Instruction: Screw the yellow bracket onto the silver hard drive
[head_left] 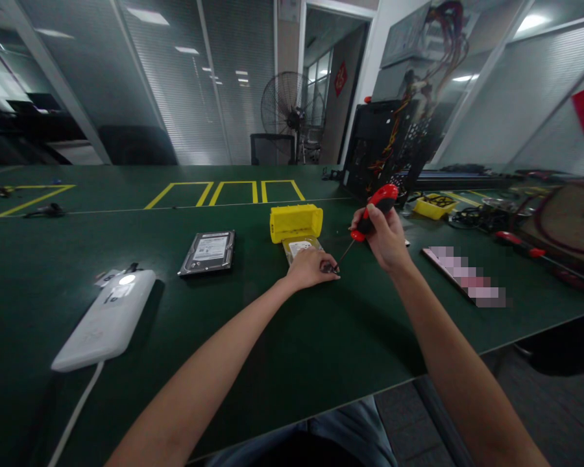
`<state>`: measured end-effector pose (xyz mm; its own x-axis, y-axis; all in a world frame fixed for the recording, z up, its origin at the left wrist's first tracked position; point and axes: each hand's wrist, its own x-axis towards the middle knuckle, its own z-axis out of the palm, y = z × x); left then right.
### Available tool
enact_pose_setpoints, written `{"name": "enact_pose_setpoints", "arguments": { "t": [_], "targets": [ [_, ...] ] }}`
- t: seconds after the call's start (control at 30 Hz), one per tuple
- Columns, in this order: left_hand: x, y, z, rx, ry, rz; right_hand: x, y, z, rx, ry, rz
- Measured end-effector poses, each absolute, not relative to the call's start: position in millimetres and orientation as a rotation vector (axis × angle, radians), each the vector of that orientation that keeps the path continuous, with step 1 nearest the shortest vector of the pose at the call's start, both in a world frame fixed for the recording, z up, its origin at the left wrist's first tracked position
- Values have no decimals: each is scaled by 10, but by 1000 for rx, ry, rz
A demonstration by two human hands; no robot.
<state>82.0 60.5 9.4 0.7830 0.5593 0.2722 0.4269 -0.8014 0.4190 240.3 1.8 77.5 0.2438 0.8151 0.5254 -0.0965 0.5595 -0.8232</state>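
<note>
My right hand is wrapped round the red and black handle of a screwdriver. Its thin shaft slants down and left, the tip close to the fingers of my left hand. Under that left hand lies a hard drive with a white label; my fingers are closed at its near end, by a small dark part. Much of this drive is covered by the hand. Just behind it a yellow plastic bin lies on its side. Further left, a second hard drive rests flat, label up.
A white power bank with a cable is on the left of the green table. On the right are a phone-like slab, a yellow tray, cables and red-handled tools. An open computer case stands at the back right.
</note>
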Motion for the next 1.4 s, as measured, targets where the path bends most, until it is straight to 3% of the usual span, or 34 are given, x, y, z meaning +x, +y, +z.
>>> {"name": "enact_pose_setpoints", "arguments": {
  "t": [1.4],
  "targets": [
    [840,628,61,2671,722,618,2323,95,662,-813,-1165,729]
  ]
}}
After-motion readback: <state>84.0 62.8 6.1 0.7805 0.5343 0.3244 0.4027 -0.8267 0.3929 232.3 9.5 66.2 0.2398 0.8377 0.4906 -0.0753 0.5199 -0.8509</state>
